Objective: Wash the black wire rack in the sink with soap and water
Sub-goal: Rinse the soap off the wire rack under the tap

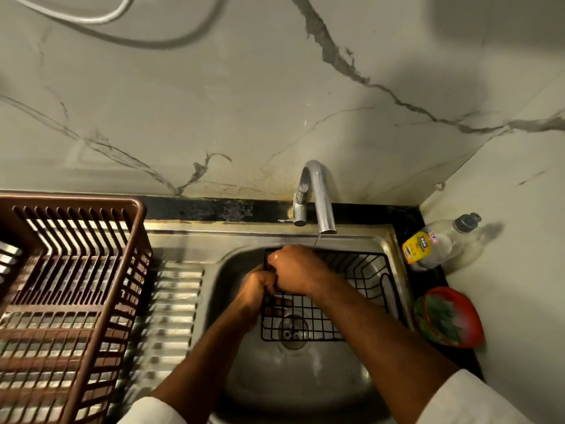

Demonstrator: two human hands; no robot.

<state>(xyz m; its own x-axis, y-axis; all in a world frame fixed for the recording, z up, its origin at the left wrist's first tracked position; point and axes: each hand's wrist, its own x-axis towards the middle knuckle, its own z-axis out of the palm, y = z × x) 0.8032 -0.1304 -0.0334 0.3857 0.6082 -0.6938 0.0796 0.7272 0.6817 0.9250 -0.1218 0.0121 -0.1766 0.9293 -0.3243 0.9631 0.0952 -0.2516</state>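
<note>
Black wire rack [330, 313]: lying in the sink [290, 384] basin, directly over the drain, far edge just below the tap spout. Tilted or flat: cannot tell.

Right hand [295, 269]: at the rack's far-left corner, fingers curled round the top wire. Left hand [256, 290]: touching the right hand, just nearer along the rack's left side, fingers curled on the wire; whether holding a scrubber as well: cannot tell. Some motion blur on both.

Tap [318, 197]: behind the rack at the sink's back edge; thin trickle only from the spout, falling near the right hand.

Dish soap bottle [440, 243]: right of the rack on the dark surface [409, 218], lying tilted against the wall. Red scrubber dish [452, 316]: right of the rack, nearer than the bottle, with a green pad inside. Brown plastic basket [70, 289]: well left of the rack, on the ribbed drainboard.

Step in hand, judged: rubbing the rack's left corner by hand under a weak flow. No suds visible.

Next move, judged: requires freeing one hand, keeping the other on the wire to stop the rack sliding, then reaching right for pad and soap.
</note>
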